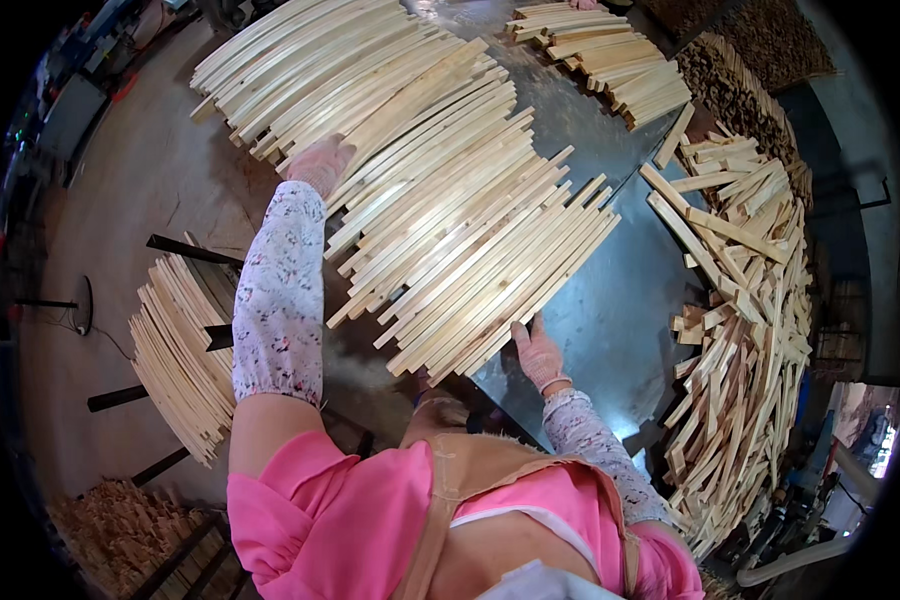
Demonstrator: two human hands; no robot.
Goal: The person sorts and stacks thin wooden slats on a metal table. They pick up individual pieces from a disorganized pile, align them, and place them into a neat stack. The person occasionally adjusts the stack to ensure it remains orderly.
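Long pale wooden strips lie side by side in a broad layer on a grey metal table. My left hand, in a thin pinkish glove, is at the left ends of the strips. Its fingers close over the end of one wooden strip, which lies slanted across its neighbours; part of the grip is hidden. By the near right end of the layer, my right hand rests beside the outermost strip. Its thumb and forefinger are spread, with the fingertips at the wood. Patterned sleeves cover both forearms.
A smaller row of strips lies at the far right, with another person's hand at its top. A jumbled heap of offcuts rises on the right. At left, more strips rest on a rack with dark bars.
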